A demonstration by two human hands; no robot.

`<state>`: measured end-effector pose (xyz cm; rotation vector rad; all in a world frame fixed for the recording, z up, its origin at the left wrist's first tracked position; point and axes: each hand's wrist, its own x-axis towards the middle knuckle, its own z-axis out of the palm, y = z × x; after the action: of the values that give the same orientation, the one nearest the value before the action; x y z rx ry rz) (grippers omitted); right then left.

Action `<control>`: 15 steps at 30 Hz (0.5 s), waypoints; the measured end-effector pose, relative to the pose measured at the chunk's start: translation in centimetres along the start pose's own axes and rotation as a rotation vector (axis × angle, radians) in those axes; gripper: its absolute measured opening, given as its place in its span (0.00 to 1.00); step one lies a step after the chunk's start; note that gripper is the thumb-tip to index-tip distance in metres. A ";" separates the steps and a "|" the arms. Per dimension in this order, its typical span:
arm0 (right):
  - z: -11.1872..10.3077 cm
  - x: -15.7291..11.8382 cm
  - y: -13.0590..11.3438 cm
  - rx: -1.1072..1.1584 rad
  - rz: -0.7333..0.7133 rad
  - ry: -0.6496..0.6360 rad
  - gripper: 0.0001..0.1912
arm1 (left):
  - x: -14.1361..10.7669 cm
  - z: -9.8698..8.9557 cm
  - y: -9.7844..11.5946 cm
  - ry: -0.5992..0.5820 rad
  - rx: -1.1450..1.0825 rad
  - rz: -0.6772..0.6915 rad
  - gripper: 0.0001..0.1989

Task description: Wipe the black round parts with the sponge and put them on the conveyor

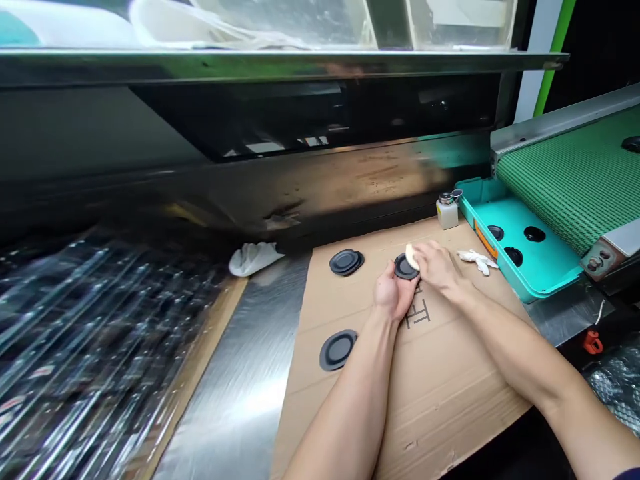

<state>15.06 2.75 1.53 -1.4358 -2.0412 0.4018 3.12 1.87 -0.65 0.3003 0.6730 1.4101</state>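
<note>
My left hand (393, 292) is closed on a round black disc-shaped part (405, 267) with a raised ring. In my right hand (436, 268) is a cream-white pad (412, 257), pressed against the right edge of that part. Both hands are over the flat cardboard sheet (360, 413). To their left lie similar black parts: what looks like a small stack (346, 262) farther away, and another part (337, 350) nearer me, close beside my left forearm.
A teal tray (560, 280) holding several black parts stands under the end of a green conveyor belt (575, 173). Near it are a small pump bottle (447, 212) and a crumpled white piece (477, 260). Plastic-wrapped goods (95, 347) fill the left. A metal shelf (280, 70) spans above.
</note>
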 end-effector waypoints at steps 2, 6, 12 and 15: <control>0.9 -0.2 -0.2 -0.014 0.067 0.047 0.15 | 0.0 -0.1 0.2 0.009 -0.001 -0.015 0.24; 1.7 -0.7 -0.8 0.030 0.048 0.043 0.13 | 0.0 -0.1 0.0 0.022 -0.006 -0.034 0.24; 1.4 -0.6 -0.1 0.074 0.035 0.050 0.14 | 0.2 -0.3 -0.2 0.050 0.032 -0.024 0.22; -0.4 -0.3 1.0 -0.065 0.110 0.055 0.13 | 0.3 -0.6 0.8 0.067 0.102 0.043 0.23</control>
<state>16.15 2.83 1.22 -1.5859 -1.9533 0.3405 2.13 2.19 -0.80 0.3506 0.7996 1.4345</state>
